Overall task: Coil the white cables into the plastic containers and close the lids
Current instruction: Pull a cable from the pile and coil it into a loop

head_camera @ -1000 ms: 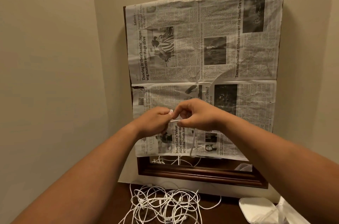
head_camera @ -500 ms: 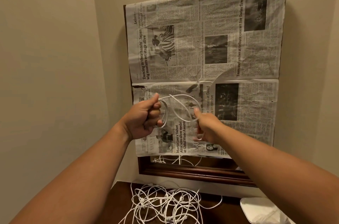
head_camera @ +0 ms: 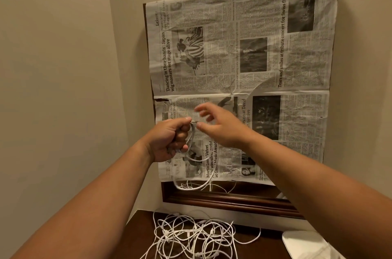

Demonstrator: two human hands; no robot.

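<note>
My left hand (head_camera: pixel 169 139) is raised in front of the newspaper and grips a white cable (head_camera: pixel 192 137) gathered into loops, with a long loop hanging down below the hand. My right hand (head_camera: pixel 220 125) is just right of it, blurred, fingers spread and loose, thumb tip close to the cable's top by the left thumb. A tangled pile of white cables (head_camera: pixel 191 235) lies on the dark wooden surface below. A white plastic container (head_camera: pixel 305 244) shows at the lower right, partly hidden by my right forearm.
A newspaper sheet (head_camera: pixel 254 57) covers a dark wood-framed mirror (head_camera: pixel 222 200) on the wall ahead. Beige walls close in at the left and back. The dark wooden tabletop (head_camera: pixel 142 231) sits in the corner below.
The right hand let go of the cable and swung back to the left hand with its fingers spread. The cable loop now hangs lower from the left fist.
</note>
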